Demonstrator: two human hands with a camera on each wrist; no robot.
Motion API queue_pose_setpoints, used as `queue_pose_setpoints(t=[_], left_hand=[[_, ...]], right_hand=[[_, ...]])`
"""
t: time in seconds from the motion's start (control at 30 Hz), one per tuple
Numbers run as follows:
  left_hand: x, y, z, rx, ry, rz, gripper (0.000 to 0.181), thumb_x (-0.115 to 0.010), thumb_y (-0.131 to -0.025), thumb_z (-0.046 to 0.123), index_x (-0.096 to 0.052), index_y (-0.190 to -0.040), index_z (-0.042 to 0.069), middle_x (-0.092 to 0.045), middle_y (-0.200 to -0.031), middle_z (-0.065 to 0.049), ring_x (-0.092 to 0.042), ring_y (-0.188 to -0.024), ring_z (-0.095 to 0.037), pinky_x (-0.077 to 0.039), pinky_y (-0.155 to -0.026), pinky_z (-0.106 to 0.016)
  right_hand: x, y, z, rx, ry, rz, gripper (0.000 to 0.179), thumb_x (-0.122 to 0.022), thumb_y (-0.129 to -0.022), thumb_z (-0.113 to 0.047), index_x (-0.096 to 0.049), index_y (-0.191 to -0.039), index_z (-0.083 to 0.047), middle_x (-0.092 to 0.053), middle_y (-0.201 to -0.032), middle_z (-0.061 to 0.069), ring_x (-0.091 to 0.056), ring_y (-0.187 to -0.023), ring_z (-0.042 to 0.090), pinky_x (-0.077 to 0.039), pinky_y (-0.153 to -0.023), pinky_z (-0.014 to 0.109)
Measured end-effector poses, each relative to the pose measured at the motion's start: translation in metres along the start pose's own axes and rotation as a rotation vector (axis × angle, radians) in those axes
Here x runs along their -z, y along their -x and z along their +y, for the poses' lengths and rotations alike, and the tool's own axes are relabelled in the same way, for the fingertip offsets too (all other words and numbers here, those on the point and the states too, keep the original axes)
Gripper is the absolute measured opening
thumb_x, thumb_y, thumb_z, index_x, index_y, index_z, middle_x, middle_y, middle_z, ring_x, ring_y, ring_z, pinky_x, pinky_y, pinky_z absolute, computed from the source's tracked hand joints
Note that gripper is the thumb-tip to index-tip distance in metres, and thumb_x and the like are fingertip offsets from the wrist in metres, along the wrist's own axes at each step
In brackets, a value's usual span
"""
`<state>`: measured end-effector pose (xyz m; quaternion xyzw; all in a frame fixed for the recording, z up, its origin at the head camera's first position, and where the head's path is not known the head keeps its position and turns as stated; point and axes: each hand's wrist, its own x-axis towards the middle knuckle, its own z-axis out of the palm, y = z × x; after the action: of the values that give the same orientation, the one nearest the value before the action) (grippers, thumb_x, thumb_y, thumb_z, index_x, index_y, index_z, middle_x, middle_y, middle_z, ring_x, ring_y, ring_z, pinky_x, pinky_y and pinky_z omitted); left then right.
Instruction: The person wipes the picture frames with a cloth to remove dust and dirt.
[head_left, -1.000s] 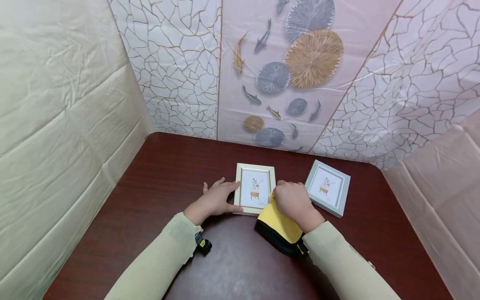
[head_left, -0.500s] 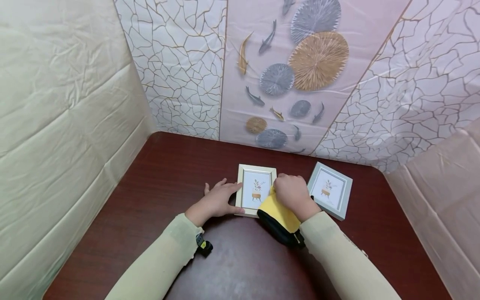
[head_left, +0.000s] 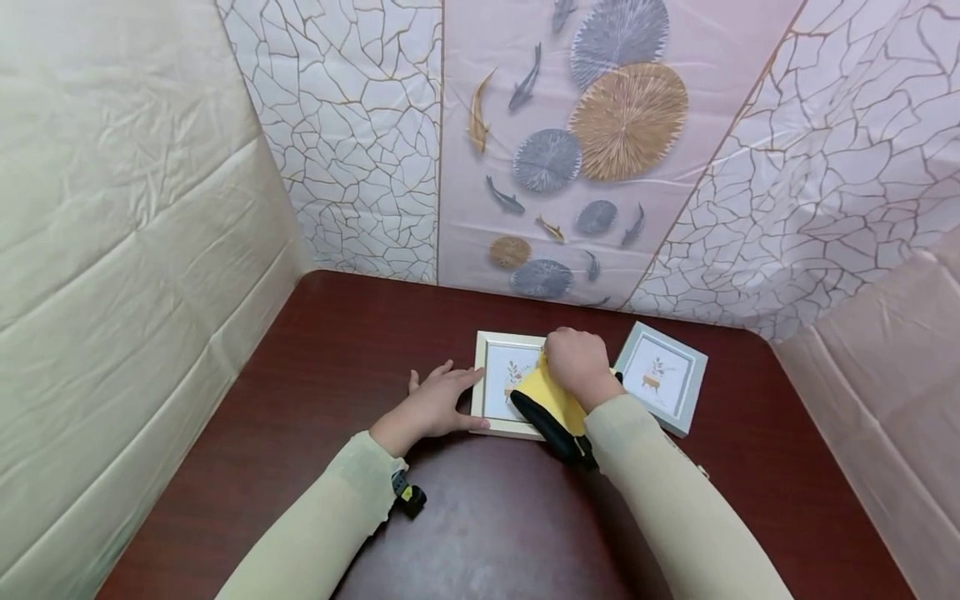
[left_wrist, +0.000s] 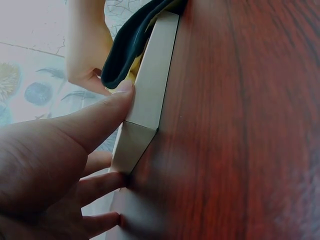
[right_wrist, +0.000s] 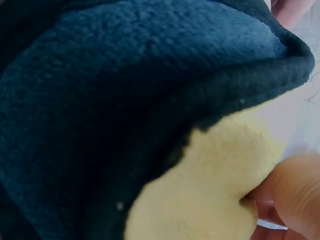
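A cream picture frame with a potted-plant print lies face up on the dark red table. My left hand rests at its left side, index fingertip on the left border and thumb at the lower left corner. The left wrist view shows the thumb extended against the frame's edge, with the other fingers spread by the corner. My right hand grips a bunched yellow cloth with a dark underside and black border. The cloth lies over the frame's right part and hides it. In the right wrist view, the dark plush side fills much of the picture.
A pale grey-green picture frame with a similar print lies tilted to the right, close by the right hand. Behind the table hangs a patterned cloth backdrop. Pale fabric walls stand along both sides.
My right hand has shifted slightly up with the cloth, which now covers more of the cream frame's right side. The left hand keeps its place at the frame's left edge.
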<state>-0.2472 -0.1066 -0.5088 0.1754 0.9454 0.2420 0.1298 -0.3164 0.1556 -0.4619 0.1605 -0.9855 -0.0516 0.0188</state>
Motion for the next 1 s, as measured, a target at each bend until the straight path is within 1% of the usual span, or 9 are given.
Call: queue_pose_setpoints(t=[0.13, 0.27, 0.37, 0.57, 0.7, 0.87, 1.0], left_hand=[[0.000, 0.001, 0.001, -0.007, 0.014, -0.006, 0.095, -0.085, -0.093, 0.060, -0.041, -0.172, 0.031, -0.042, -0.174, 0.003, -0.016, -0.168, -0.032, -0.002, -0.120, -0.084], [-0.001, 0.002, 0.003, -0.008, 0.018, -0.011, 0.095, -0.084, -0.093, 0.061, -0.041, -0.172, 0.031, -0.042, -0.174, 0.003, -0.016, -0.168, -0.032, -0.002, -0.120, -0.084], [-0.002, 0.002, 0.003, -0.002, 0.018, -0.013, 0.095, -0.084, -0.093, 0.061, -0.040, -0.172, 0.033, -0.042, -0.174, 0.004, -0.016, -0.168, -0.032, -0.001, -0.121, -0.083], [-0.002, 0.001, 0.003, -0.002, 0.022, -0.002, 0.095, -0.084, -0.093, 0.061, -0.041, -0.172, 0.033, -0.043, -0.173, 0.004, -0.016, -0.168, -0.031, -0.002, -0.121, -0.083], [-0.002, 0.000, 0.001, -0.001, 0.018, 0.001, 0.095, -0.084, -0.093, 0.062, -0.040, -0.172, 0.033, -0.042, -0.173, 0.005, -0.016, -0.168, -0.030, -0.001, -0.121, -0.083], [0.000, 0.002, 0.001, 0.006, 0.020, 0.003, 0.094, -0.084, -0.093, 0.061, -0.041, -0.172, 0.033, -0.042, -0.173, 0.004, -0.015, -0.168, -0.031, 0.000, -0.121, -0.083], [0.001, 0.003, 0.000, 0.007, 0.022, 0.005, 0.094, -0.084, -0.093, 0.060, -0.041, -0.172, 0.033, -0.043, -0.173, 0.004, -0.015, -0.168, -0.031, 0.000, -0.121, -0.083]], right_hand=[[0.001, -0.008, 0.003, -0.022, -0.019, -0.020, 0.027, -0.058, -0.106, -0.010, -0.079, -0.090, -0.013, -0.075, -0.101, 0.011, -0.071, -0.087, 0.033, -0.060, -0.072, 0.056], [0.001, -0.013, 0.006, -0.020, -0.023, -0.021, 0.026, -0.057, -0.106, -0.008, -0.081, -0.095, -0.013, -0.076, -0.106, 0.012, -0.073, -0.093, 0.036, -0.061, -0.075, 0.057], [0.001, -0.015, 0.008, -0.019, -0.035, -0.007, 0.026, -0.058, -0.105, -0.007, -0.081, -0.094, -0.013, -0.077, -0.106, 0.012, -0.074, -0.093, 0.037, -0.061, -0.074, 0.058], [-0.006, -0.019, 0.013, -0.033, -0.077, 0.027, 0.023, -0.060, -0.102, -0.009, -0.078, -0.090, -0.013, -0.076, -0.101, 0.013, -0.073, -0.088, 0.034, -0.061, -0.072, 0.056], [-0.011, -0.022, 0.015, -0.045, -0.131, 0.025, 0.023, -0.060, -0.104, -0.007, -0.081, -0.097, -0.013, -0.075, -0.108, 0.012, -0.073, -0.095, 0.033, -0.061, -0.078, 0.055], [-0.016, -0.026, 0.016, -0.032, -0.197, 0.028, 0.033, -0.055, -0.105, -0.002, -0.084, -0.112, -0.012, -0.074, -0.122, 0.012, -0.072, -0.110, 0.036, -0.060, -0.087, 0.055], [-0.016, -0.029, 0.014, -0.004, -0.209, 0.045, 0.033, -0.054, -0.106, -0.001, -0.085, -0.113, -0.012, -0.074, -0.122, 0.012, -0.071, -0.112, 0.037, -0.060, -0.088, 0.055]])
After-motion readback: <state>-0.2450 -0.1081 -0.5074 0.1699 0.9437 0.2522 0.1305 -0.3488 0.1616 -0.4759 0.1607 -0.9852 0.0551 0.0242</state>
